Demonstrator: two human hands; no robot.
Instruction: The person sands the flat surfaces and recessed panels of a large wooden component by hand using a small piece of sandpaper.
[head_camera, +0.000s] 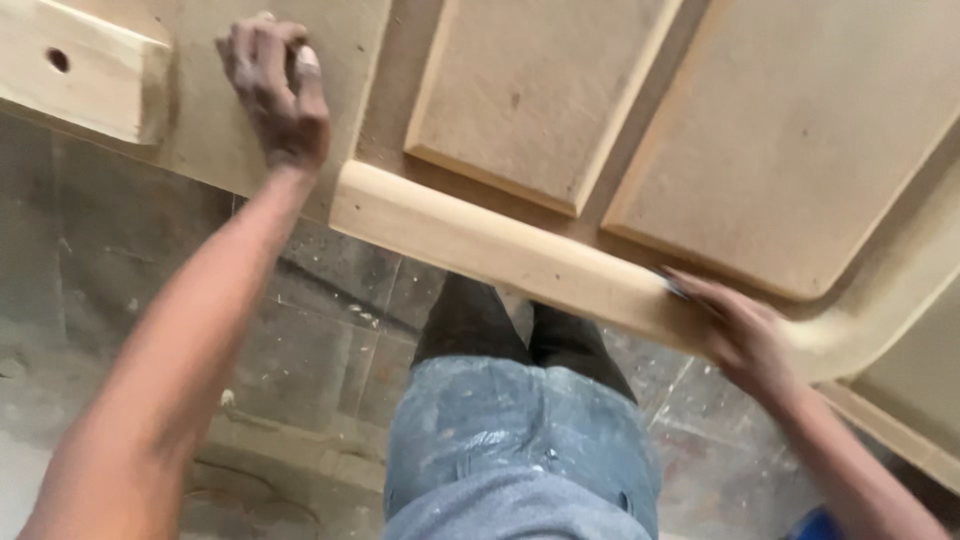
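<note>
Wooden panel (520, 100) cut off above, left hand (275, 95) clenched on it, right hand (745, 335) grasping something half-hidden.

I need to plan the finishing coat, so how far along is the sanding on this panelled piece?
Done: the raised panels look even and matte. In hand: the right hand presses something dark, possibly abrasive, on the rounded edge moulding; the left hand steadies the board. Left: the moulding's curved corner, dusty; hard to judge.
</note>
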